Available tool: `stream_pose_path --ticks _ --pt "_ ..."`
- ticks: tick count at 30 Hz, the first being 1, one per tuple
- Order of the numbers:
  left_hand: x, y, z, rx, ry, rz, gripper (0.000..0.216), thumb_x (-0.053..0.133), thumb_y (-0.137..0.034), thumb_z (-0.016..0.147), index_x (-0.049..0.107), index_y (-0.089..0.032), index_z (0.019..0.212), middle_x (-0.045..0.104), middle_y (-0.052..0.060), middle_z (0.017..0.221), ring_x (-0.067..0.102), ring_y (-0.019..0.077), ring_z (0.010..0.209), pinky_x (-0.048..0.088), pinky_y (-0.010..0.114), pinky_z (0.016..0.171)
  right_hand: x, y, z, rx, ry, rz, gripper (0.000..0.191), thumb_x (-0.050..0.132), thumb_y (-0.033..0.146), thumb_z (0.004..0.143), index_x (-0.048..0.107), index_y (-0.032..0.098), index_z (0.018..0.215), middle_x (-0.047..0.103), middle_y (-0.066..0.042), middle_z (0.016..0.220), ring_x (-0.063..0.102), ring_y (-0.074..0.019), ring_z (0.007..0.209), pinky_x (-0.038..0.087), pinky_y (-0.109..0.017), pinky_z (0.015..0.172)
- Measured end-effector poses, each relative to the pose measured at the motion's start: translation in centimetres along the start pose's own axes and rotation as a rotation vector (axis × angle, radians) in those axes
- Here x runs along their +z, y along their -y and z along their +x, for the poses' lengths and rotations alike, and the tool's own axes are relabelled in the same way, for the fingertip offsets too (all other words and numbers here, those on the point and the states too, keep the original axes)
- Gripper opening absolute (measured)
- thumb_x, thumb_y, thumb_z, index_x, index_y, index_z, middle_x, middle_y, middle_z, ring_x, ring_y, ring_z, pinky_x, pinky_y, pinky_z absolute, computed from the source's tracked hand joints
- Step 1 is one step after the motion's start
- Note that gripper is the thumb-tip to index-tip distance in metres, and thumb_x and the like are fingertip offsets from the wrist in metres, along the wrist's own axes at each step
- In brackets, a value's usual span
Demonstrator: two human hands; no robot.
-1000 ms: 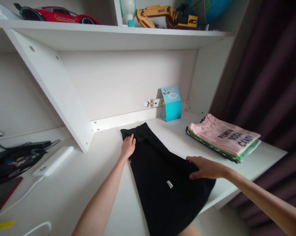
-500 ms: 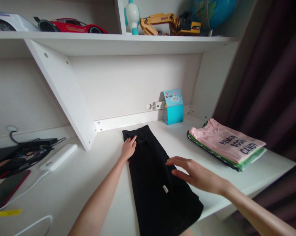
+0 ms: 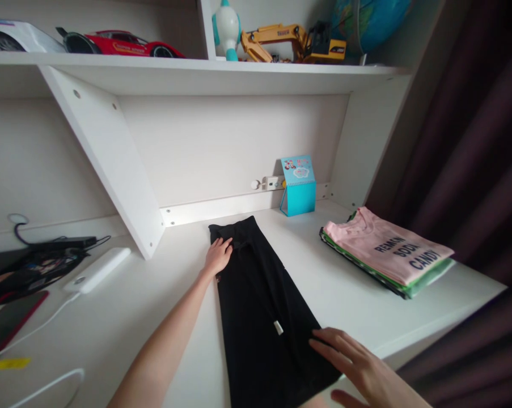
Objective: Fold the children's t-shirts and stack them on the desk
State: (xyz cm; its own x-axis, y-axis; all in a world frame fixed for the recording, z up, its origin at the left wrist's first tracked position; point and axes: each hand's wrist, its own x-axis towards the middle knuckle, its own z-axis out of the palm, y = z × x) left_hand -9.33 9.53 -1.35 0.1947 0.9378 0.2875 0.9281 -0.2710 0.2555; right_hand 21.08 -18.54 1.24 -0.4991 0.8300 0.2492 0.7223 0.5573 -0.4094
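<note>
A black folded garment (image 3: 256, 306) lies lengthwise on the white desk, its near end reaching the front edge; a small white tag (image 3: 278, 327) shows on it. Its exact kind is unclear. My left hand (image 3: 218, 256) rests flat near the garment's far left corner, fingers spread on the cloth. At the near right edge is my right hand (image 3: 351, 362), its fingers stretched out and the tips touching or just over the fabric. Neither hand grips anything.
To the right lies a stack of folded shirts, a pink shirt (image 3: 387, 243) on top. A blue desk calendar (image 3: 299, 195) stands at the back. On the left are a white power strip (image 3: 98, 271), a dark pouch (image 3: 34, 269) and cables. Toys line the shelf (image 3: 238, 67) above.
My right hand has moved down and right along the garment toward its near right corner. The right side of the cloth looks flatter. My left hand has hardly shifted on the far end.
</note>
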Motion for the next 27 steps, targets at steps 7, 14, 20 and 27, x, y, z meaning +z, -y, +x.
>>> stream_pose_path --ticks 7,14,20,27 --pt "-0.2 -0.3 -0.3 0.02 0.003 0.022 0.041 0.033 -0.034 0.091 0.047 -0.022 0.127 0.043 0.006 0.136 0.031 0.0206 0.129 0.025 0.035 0.105 1.7 -0.1 -0.9 0.257 -0.272 0.103 0.02 0.045 0.017 0.078 0.056 0.022 0.094 0.059 -0.005 0.08 0.059 -0.0163 0.071 0.051 -0.027 0.065" --pt "-0.3 -0.4 -0.4 0.016 -0.004 0.026 0.041 0.034 -0.034 0.09 0.049 -0.023 0.126 0.044 0.005 0.135 0.033 0.0205 0.128 0.027 0.034 0.105 2.7 2.5 1.2 0.388 -0.463 0.332 0.007 0.035 0.027 0.086 0.039 0.024 0.091 0.046 0.005 0.059 0.046 -0.0114 0.048 0.041 -0.021 0.048" --pt "-0.2 -0.2 -0.3 0.024 -0.014 0.008 0.04 0.036 -0.034 0.089 0.05 -0.023 0.126 0.045 0.004 0.135 0.033 0.0212 0.128 0.028 0.034 0.104 2.8 1.5 1.7 0.446 -0.353 0.26 0.032 0.044 0.017 0.071 0.052 0.022 0.101 0.046 0.006 0.055 0.048 -0.0121 0.046 0.042 -0.022 0.048" --pt "-0.2 -0.3 -0.4 0.039 -0.012 0.02 0.042 0.034 -0.035 0.09 0.05 -0.022 0.126 0.044 0.006 0.135 0.033 0.0215 0.128 0.028 0.033 0.104 1.6 2.9 1.3 0.341 -0.491 0.155 0.031 0.043 0.013 0.069 0.057 0.023 0.095 0.05 0.0 0.067 0.052 -0.0144 0.058 0.046 -0.025 0.056"
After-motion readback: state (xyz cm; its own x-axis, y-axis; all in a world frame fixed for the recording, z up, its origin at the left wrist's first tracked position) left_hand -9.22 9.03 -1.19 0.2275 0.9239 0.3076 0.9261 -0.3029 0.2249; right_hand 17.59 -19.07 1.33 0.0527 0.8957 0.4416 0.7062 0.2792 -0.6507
